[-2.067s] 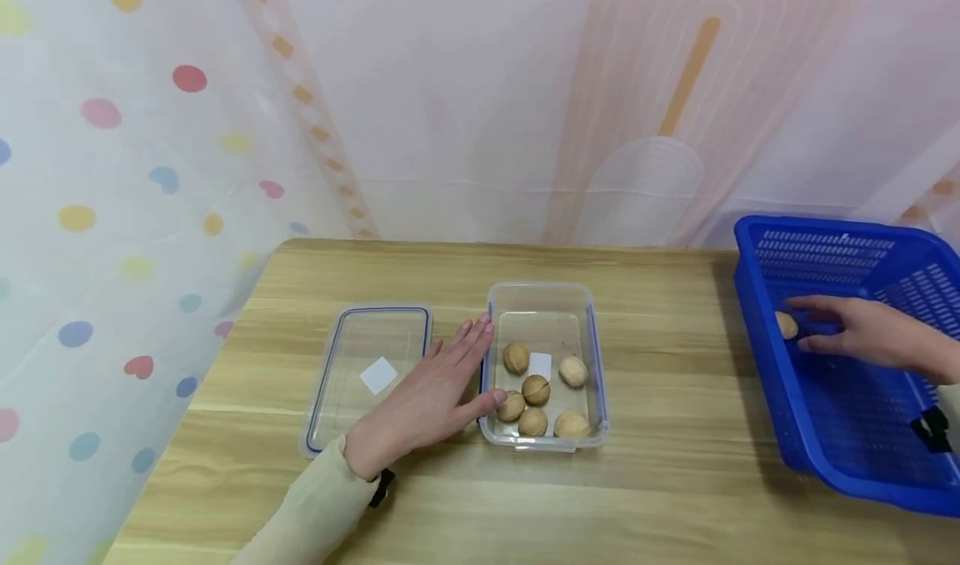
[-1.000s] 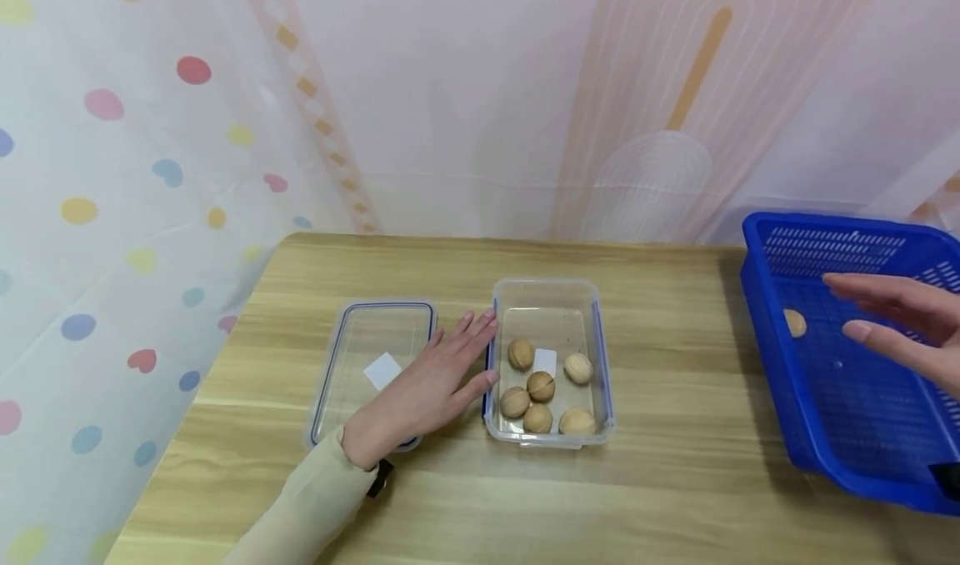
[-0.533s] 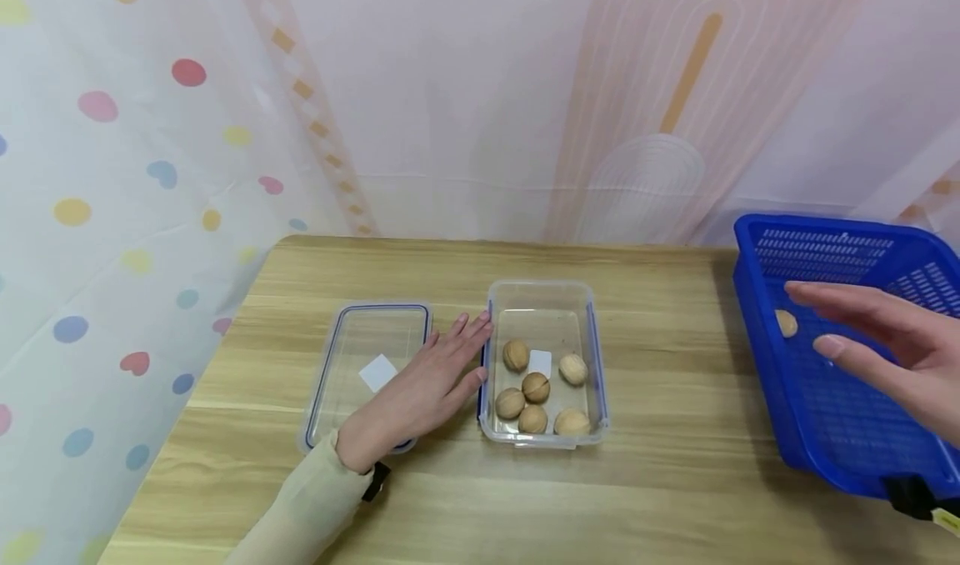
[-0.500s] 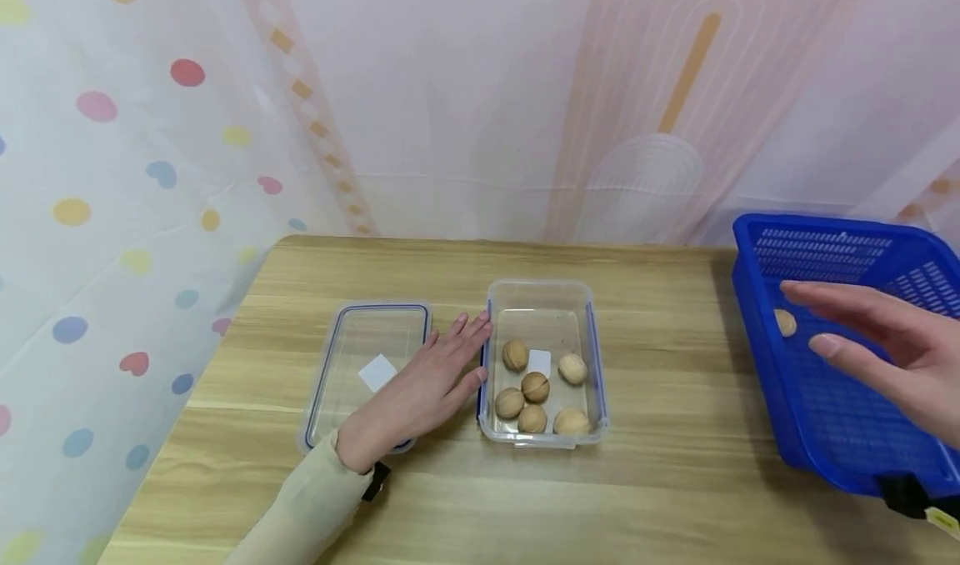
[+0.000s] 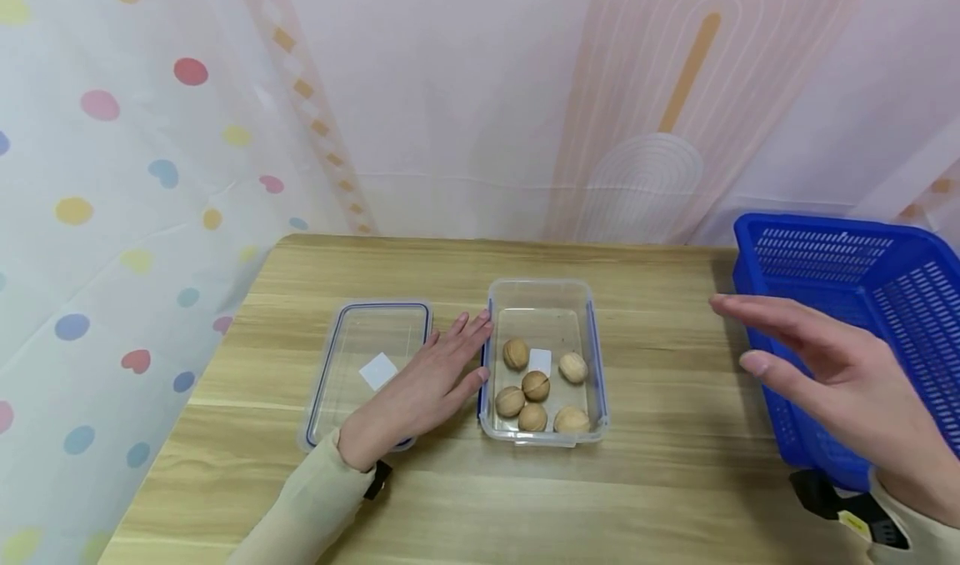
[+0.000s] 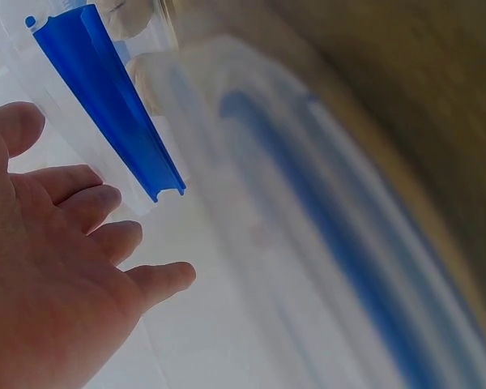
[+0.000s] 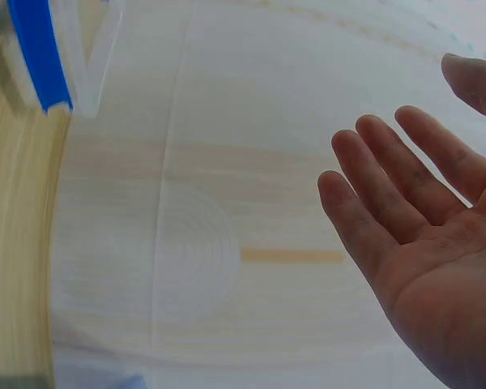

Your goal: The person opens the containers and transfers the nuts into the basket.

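Observation:
Several walnuts [image 5: 536, 386] lie in the clear plastic container [image 5: 543, 294] at the middle of the table, mostly in its near half. My left hand [image 5: 423, 382] rests with extended fingers against the container's left wall, its forearm passing over the near right corner of the clear lid [image 5: 352, 340]. In the left wrist view, that hand's fingers are near a blue clip [image 6: 109, 101]. My right hand [image 5: 832, 373] is raised over the left rim of the blue basket [image 5: 832, 244], fingers extended; the right wrist view shows its palm bare. The hand hides part of the basket's inside.
The wooden table [image 5: 660, 465] carries the lid, container and basket from left to right. A patterned cloth backdrop [image 5: 465, 115] hangs behind the table and along its left side. A white paper square [image 5: 378, 371] shows at the lid.
My right hand withdrew from beside a walnut in the basket and moved left over its rim, covering where that walnut lay. My left hand stays by the container, its thumb drawn back off the rim.

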Available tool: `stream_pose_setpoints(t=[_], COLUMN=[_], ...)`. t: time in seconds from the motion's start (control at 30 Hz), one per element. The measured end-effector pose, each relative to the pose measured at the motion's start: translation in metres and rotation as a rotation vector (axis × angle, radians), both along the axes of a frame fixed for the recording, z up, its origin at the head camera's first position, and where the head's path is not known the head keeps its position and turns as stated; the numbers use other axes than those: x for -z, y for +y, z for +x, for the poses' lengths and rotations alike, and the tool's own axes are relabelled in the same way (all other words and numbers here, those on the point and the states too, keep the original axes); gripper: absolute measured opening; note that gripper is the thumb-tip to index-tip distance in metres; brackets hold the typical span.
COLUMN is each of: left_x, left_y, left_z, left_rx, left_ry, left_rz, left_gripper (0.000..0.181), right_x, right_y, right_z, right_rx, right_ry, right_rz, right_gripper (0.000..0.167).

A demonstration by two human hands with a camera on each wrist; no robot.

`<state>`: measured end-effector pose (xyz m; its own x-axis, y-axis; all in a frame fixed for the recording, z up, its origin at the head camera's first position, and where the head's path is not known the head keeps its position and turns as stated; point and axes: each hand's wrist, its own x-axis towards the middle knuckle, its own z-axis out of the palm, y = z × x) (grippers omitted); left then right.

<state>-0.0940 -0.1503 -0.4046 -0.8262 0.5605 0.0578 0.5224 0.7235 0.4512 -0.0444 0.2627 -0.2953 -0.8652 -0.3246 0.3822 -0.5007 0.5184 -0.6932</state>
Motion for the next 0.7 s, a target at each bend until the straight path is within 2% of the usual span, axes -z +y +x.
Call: stream_pose_setpoints(t=[0.2, 0.4, 0.47, 0.6, 0.7], left_x=[0.000, 0.000, 0.000, 0.000, 0.000], left_y=[0.000, 0.001, 0.001, 0.001, 0.001], left_z=[0.000, 0.000, 0.000, 0.000, 0.001], left_rx=[0.002, -0.011, -0.014, -0.015, -0.014], left_ry=[0.008, 0.001, -0.002, -0.005, -0.005], left_rz=[0.008, 0.007, 0.007, 0.009, 0.013], left_gripper=[0.062, 0.061, 0.061, 0.061, 0.061], right_x=[0.004, 0.017, 0.020, 0.025, 0.031], right_y=[-0.015, -0.032, -0.039, -0.055, -0.066], right_z=[-0.002, -0.008, -0.010, -0.013, -0.019], right_rx=[-0.071, -0.174, -0.168, -0.113, -0.127], right_ry=[0.027, -0.004, -0.036, -0.067, -0.068], right_rz=[-0.070, -0.272, -0.288, -0.195, -0.173], right_gripper=[0.052, 0.045, 0.044, 0.042, 0.039])
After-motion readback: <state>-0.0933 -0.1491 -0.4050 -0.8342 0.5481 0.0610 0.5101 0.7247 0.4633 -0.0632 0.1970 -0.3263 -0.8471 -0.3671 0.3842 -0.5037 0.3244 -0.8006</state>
